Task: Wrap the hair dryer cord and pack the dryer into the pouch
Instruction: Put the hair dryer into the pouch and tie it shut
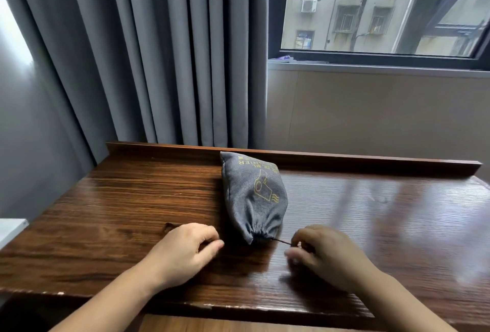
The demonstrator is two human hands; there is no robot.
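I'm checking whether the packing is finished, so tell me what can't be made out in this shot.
- Head view: the pouch fabric hides what is inside; no dryer or cord shows.
- The left hand has its fingers curled near the pouch mouth; whether it pinches a drawstring cannot be told.
- The right hand fingers are motion-blurred where they pinch the drawstring.
- The pouch's yellow lettering is partly folded away.

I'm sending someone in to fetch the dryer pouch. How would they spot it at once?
Look at the dark wooden desk below the window. The pouch lies near the desk's middle, its far end by the raised back rim. It is grey fabric with a yellow dryer drawing, its gathered mouth facing the right hand that pinches its drawstring.
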